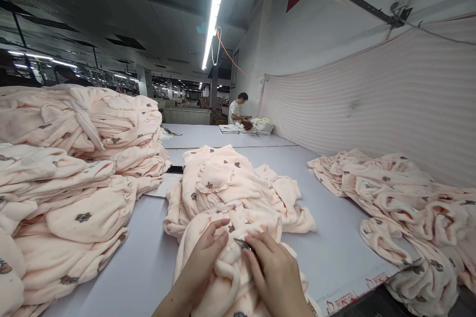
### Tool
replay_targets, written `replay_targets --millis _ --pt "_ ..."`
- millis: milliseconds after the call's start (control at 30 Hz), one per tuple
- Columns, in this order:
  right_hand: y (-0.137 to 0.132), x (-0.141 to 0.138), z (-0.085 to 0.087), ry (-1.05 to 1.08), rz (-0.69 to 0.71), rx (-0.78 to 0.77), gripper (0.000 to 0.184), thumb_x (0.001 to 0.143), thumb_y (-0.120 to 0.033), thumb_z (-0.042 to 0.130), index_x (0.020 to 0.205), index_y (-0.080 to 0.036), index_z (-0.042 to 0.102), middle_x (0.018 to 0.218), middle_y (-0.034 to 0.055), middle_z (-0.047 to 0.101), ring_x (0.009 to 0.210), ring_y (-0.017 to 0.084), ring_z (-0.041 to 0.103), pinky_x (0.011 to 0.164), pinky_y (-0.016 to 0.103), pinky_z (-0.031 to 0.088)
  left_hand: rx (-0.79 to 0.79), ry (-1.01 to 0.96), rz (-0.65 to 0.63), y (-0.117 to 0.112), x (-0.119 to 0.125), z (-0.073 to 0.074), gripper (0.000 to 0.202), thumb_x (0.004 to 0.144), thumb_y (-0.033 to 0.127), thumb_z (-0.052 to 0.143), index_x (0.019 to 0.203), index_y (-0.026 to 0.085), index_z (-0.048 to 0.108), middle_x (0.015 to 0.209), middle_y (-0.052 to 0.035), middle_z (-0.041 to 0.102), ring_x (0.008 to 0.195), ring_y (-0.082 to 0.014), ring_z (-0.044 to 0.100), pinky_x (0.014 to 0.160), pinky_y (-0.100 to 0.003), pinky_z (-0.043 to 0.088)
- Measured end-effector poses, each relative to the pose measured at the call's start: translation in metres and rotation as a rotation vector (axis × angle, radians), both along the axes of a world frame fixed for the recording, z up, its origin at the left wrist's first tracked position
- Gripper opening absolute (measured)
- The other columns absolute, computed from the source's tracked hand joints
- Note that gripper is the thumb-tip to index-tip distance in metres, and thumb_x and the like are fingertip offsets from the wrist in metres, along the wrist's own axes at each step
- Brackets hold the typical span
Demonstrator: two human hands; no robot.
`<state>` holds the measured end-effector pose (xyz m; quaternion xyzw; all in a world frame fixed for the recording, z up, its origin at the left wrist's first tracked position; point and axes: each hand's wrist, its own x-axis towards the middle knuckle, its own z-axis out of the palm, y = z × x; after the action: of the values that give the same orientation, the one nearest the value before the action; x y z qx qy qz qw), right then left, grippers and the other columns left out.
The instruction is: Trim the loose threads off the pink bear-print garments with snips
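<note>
A pale pink fleece garment (226,193) with small brown prints lies bunched on the white table (327,237) in front of me. My left hand (203,257) rests on its near fold, fingers curled and pressing the fabric. My right hand (273,270) is closed around a small metal snipper (243,244), whose tip points left at the fabric between the two hands.
A tall stack of the same pink garments (74,168) fills the left side. A loose heap of them (401,198) lies at the right along a striped cloth wall (372,104). A person (236,109) works at a far table with folded white pieces (260,126).
</note>
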<state>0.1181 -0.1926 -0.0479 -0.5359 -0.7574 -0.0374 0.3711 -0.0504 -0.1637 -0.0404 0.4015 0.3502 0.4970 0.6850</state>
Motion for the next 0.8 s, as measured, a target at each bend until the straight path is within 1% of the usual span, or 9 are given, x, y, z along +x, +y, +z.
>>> replay_targets --millis 133,300,367,467,533,600,700,767,800 --pt "0.0 0.007 0.008 0.083 0.027 -0.12 0.022 0.087 -0.023 0.053 0.106 -0.029 0.062 0.101 0.0007 0.065 0.085 0.017 0.066 0.068 0.025 0.051 -0.055 -0.092 -0.022 0.003 0.003 -0.001 0.044 0.078 0.035 0.066 0.116 0.02 0.051 0.1 -0.0083 0.068 0.092 -0.0235 0.066 0.08 -0.035 0.052" --pt "0.001 0.011 0.005 0.138 0.041 -0.121 0.021 0.087 -0.025 0.052 0.104 -0.026 0.065 0.098 0.0025 0.066 0.084 0.02 0.064 0.071 0.028 0.049 -0.096 -0.107 -0.041 0.01 0.004 -0.006 0.041 0.074 0.033 0.069 0.11 0.018 0.055 0.095 -0.0084 0.069 0.089 -0.0244 0.067 0.078 -0.034 0.053" --pt "0.003 0.018 0.001 0.279 0.063 -0.155 0.019 0.089 -0.029 0.051 0.1 -0.026 0.067 0.096 0.0027 0.066 0.087 0.019 0.063 0.075 0.027 0.048 -0.064 -0.085 0.041 0.017 -0.003 -0.001 0.039 0.074 0.033 0.069 0.108 0.02 0.055 0.089 -0.0053 0.069 0.083 -0.0221 0.067 0.073 -0.032 0.053" --pt "0.006 0.033 -0.007 0.606 0.033 -0.155 0.023 0.089 -0.038 0.052 0.101 -0.023 0.065 0.1 0.0046 0.067 0.096 0.02 0.061 0.082 0.026 0.047 0.086 -0.046 0.304 0.032 -0.012 0.012 0.044 0.074 0.037 0.066 0.113 0.028 0.048 0.083 0.0019 0.066 0.073 -0.0179 0.065 0.067 -0.028 0.05" --pt "0.008 0.041 -0.011 0.821 0.006 -0.176 0.028 0.089 -0.044 0.052 0.1 -0.021 0.063 0.094 0.005 0.068 0.091 0.019 0.061 0.077 0.025 0.047 0.207 0.044 0.398 0.04 -0.006 0.02 0.043 0.075 0.041 0.063 0.114 0.03 0.048 0.08 0.0034 0.063 0.072 -0.0177 0.062 0.068 -0.029 0.048" --pt "0.01 0.044 -0.012 0.971 0.037 -0.228 0.032 0.089 -0.049 0.05 0.096 -0.019 0.061 0.087 0.0041 0.068 0.072 0.016 0.06 0.063 0.022 0.047 0.345 0.231 0.307 0.042 0.012 0.023 0.037 0.073 0.041 0.064 0.107 0.027 0.057 0.077 0.0018 0.061 0.075 -0.0203 0.058 0.076 -0.032 0.045" --pt "0.008 0.047 -0.012 1.096 0.118 -0.259 0.035 0.09 -0.051 0.047 0.098 -0.019 0.058 0.084 0.0022 0.066 0.047 0.008 0.044 0.047 0.02 0.038 0.477 0.419 0.077 0.039 0.045 0.023 0.017 0.061 0.032 0.076 0.074 0.024 0.068 0.071 -0.0008 0.061 0.073 -0.0222 0.055 0.081 -0.033 0.042" --pt "0.002 0.052 -0.013 1.127 0.106 -0.246 0.037 0.09 -0.053 0.045 0.101 -0.019 0.056 0.081 0.001 0.064 0.043 0.007 0.038 0.043 0.019 0.034 0.465 0.408 0.037 0.041 0.052 0.027 0.014 0.058 0.026 0.078 0.058 0.022 0.065 0.074 -0.0012 0.064 0.074 -0.0209 0.055 0.081 -0.03 0.042" --pt "-0.003 0.056 -0.015 1.119 0.075 -0.236 0.037 0.089 -0.053 0.046 0.101 -0.019 0.056 0.079 0.0007 0.062 0.046 0.008 0.042 0.044 0.019 0.036 0.439 0.385 0.054 0.046 0.048 0.032 0.012 0.061 0.026 0.076 0.057 0.021 0.065 0.076 -0.0006 0.065 0.074 -0.0196 0.056 0.08 -0.029 0.043"
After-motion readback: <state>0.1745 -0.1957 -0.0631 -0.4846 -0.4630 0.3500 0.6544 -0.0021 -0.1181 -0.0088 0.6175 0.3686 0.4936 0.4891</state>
